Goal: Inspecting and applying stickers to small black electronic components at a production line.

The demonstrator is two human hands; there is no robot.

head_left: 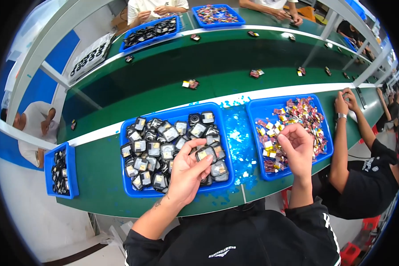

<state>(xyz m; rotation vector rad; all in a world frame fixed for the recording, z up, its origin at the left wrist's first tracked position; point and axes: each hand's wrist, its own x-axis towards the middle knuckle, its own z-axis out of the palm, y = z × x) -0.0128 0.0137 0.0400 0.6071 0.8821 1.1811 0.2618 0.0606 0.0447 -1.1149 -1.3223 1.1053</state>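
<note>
Your black shirt (221,235) lies nearest, at the lower edge. Your left hand (186,175) grips one small black casing (206,154): it sits at the fingertips, between the thumb below and the bent index finger above, over a blue tray (226,137) filled with similar casings (167,150). Your right hand (299,153) is above the second blue tray (261,111), which holds small reddish parts (312,119); its fingers curl toward the thumb, but I cannot tell if they pinch something. Both trays stand on a green table (97,177), with blue scraps (237,142) between them. Beyond, more parts (191,84) lie spaced along a green strip. At your right sits a co-worker (368,186) in black.
</note>
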